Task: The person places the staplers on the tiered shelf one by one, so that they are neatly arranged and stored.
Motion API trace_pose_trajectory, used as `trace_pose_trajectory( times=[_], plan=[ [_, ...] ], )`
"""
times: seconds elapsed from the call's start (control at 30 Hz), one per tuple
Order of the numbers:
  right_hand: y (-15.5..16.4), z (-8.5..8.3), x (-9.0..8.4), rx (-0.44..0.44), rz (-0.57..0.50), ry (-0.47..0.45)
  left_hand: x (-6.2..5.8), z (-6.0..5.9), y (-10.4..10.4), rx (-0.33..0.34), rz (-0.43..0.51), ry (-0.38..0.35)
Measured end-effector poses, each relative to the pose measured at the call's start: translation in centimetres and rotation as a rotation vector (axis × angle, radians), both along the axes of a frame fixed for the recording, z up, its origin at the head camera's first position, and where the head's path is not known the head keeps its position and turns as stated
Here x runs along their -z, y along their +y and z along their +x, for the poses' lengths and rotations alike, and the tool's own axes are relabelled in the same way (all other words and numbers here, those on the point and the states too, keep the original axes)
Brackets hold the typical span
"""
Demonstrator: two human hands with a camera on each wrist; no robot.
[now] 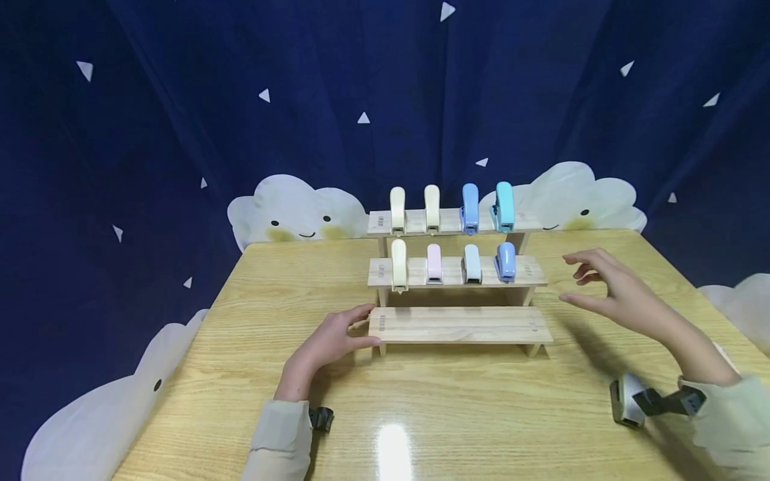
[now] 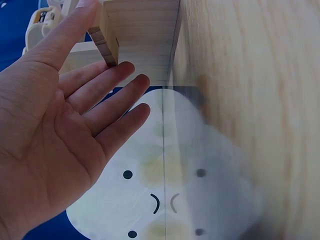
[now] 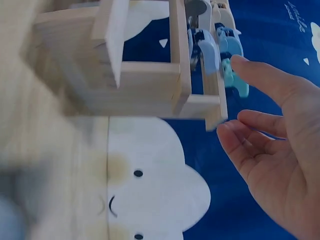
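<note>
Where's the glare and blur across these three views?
Head view: sharp, one lamp glare patch on the table near its front edge. Left wrist view: left hand sharp, tabletop smeared and reflecting the cloud. Right wrist view: wooden rack and table blurred at left, right hand clearer.

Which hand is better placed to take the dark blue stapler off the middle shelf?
Probably the right hand: it hovers open beside the rack's right end, near the dark blue stapler. The left hand rests at the bottom shelf's left end.
</note>
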State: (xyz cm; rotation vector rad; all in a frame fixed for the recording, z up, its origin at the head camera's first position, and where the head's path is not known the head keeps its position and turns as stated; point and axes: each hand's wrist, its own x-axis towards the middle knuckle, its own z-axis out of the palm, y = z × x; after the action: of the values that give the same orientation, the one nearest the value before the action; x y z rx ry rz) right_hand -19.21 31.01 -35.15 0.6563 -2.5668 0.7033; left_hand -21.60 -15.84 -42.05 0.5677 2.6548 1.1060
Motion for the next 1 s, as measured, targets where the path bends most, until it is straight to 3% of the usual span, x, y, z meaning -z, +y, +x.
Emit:
trace_pose_trajectory(
  times=[0.23, 0.57, 1.0],
  plan=[
    [2.6, 3.2, 1.9, 0.054, 0.047, 0.032, 0.2, 0.1, 0.0, -0.009, 0.01, -0.002],
    [4.8, 7.4, 4.8, 0.108, 0.113, -0.018, 0.2, 0.0, -0.3, -0.01, -0.003, 0.0],
    [6.7, 10.3, 7.6, 0.1, 0.191, -0.02, -0.1, -0.1, 0.1, -0.005, -0.008, -0.013]
  ],
)
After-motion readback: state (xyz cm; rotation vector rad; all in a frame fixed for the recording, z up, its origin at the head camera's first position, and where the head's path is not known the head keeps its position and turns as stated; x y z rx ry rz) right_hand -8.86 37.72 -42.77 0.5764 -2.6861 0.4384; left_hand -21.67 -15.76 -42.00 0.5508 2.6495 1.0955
